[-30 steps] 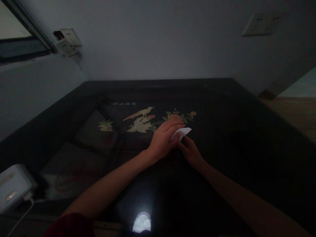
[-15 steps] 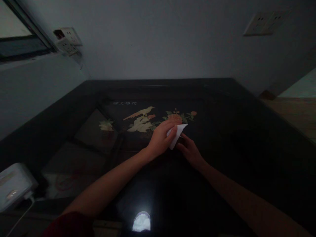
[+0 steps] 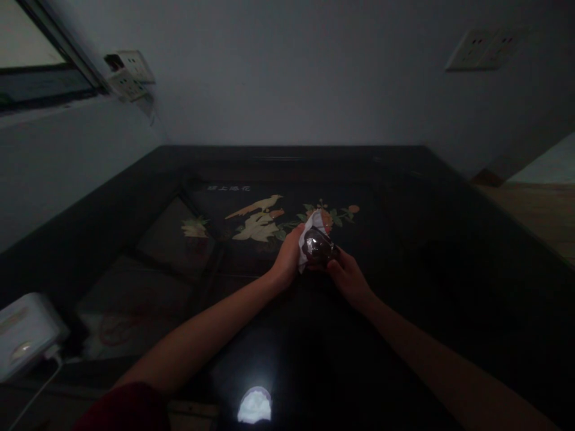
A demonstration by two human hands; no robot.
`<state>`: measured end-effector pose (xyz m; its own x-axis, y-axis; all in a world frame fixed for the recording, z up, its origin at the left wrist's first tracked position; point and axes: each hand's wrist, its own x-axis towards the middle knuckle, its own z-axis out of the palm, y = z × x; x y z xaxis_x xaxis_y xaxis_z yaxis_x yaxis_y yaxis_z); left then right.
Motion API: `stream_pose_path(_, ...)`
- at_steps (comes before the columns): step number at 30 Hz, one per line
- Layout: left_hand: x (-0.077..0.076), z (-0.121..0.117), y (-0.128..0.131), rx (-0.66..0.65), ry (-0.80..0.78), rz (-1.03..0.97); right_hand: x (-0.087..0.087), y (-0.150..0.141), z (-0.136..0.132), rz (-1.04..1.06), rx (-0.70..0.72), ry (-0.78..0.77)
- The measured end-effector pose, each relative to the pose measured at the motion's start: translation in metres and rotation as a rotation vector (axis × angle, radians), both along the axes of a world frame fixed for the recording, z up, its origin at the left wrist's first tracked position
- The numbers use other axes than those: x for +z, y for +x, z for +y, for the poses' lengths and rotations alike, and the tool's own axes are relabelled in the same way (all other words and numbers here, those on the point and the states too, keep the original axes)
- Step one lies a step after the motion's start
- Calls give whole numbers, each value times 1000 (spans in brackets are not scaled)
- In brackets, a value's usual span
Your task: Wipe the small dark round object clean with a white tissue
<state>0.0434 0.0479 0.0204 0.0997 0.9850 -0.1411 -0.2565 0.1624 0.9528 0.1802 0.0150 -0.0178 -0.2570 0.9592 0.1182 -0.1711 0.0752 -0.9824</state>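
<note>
Over the black tabletop [image 3: 386, 281], both my hands meet near the middle. A dark, shiny, rounded object [image 3: 317, 244], resembling a tinted lens, catches a bright glint between them. It is too dim to tell its exact kind. My right hand [image 3: 348, 272] grips it from the right, thumb on the near side. My left hand [image 3: 290, 254] is closed round a white cloth or tissue [image 3: 320, 220], which lies behind and along the left side of the object, touching it. Most of the left fingers are hidden behind the cloth.
A bird-and-flower picture [image 3: 256, 224] decorates the tabletop beyond my hands. At the left edge is a white box-like device [image 3: 29, 329] with a white cable [image 3: 38, 392]. Wall sockets [image 3: 478, 51] are at the upper right, others [image 3: 135, 66] at the upper left, near a window [image 3: 29, 42].
The white cloth, earlier folded over towards the right hand, now lies opened behind the dark object, which has come into view. My left hand has turned and shifted slightly left.
</note>
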Motion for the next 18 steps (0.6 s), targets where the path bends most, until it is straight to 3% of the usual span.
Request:
stream_pose_path(4,4,-2,-4,7,149,103,1,2,0,-73,-24,18)
stream_pose_path(13,22,-12,-11,-77,674,588,5,3,1,-196,-75,99)
stream_pose_path(18,30,-10,-11,-176,798,807,4,1,1,-205,-101,81)
